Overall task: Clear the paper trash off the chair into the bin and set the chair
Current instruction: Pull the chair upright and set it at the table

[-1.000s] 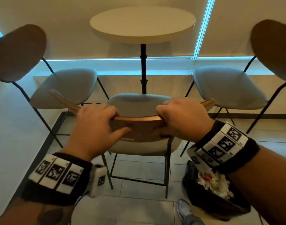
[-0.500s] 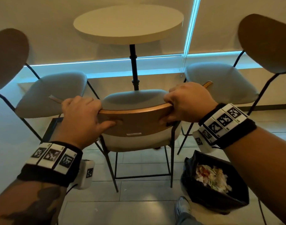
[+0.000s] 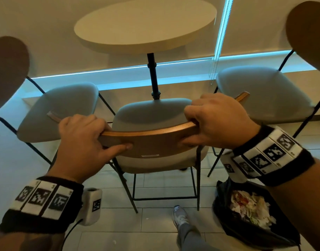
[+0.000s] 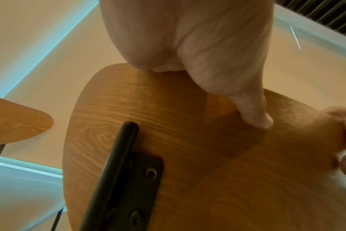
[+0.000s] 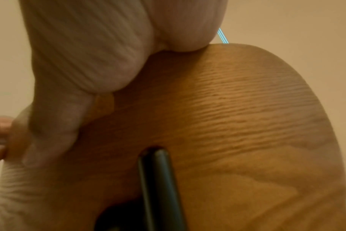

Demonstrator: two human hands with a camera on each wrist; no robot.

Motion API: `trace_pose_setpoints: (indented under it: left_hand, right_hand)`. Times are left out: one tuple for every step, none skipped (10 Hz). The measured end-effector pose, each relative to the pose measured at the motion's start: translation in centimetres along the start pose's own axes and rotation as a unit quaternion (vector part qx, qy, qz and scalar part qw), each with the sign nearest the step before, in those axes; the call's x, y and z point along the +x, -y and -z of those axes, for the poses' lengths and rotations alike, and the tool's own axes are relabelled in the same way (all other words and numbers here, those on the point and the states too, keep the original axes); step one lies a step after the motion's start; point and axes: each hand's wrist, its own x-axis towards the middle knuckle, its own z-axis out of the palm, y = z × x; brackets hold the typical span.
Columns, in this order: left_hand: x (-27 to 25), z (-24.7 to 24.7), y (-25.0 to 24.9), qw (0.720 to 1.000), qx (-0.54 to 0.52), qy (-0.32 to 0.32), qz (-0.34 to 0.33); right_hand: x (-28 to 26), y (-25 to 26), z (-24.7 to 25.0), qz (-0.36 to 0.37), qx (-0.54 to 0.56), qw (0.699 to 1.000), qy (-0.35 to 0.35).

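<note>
The chair has a curved wooden backrest and a grey padded seat on black metal legs; it stands in front of me under the round table. My left hand grips the left part of the backrest, thumb pressed on its rear face. My right hand grips the right part of the backrest, fingers curled over the top edge. The seat carries no paper. The black bin on the floor at my lower right holds crumpled paper trash.
A round cream table on a black post stands beyond the chair. Matching chairs flank it at left and right. A blind cord hangs by the window. My shoe is on the tiled floor behind the chair.
The chair has slid forward toward the table post, both hands keeping their grip on the backrest. My view has tilted and moved closer.
</note>
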Motion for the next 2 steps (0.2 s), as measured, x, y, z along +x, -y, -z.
trace_pose_setpoints:
  left_hand:
    - [-1.5, 0.5, 0.8, 0.999, -0.035, 0.035, 0.016]
    - [-4.4, 1.2, 1.8, 0.987, -0.127, 0.000, 0.102]
  right_hand:
    - [-0.7, -0.6, 0.3, -0.002, 0.149, 0.986, -0.075]
    - [-1.8, -2.3, 1.7, -0.043, 0.371, 0.912, -0.168]
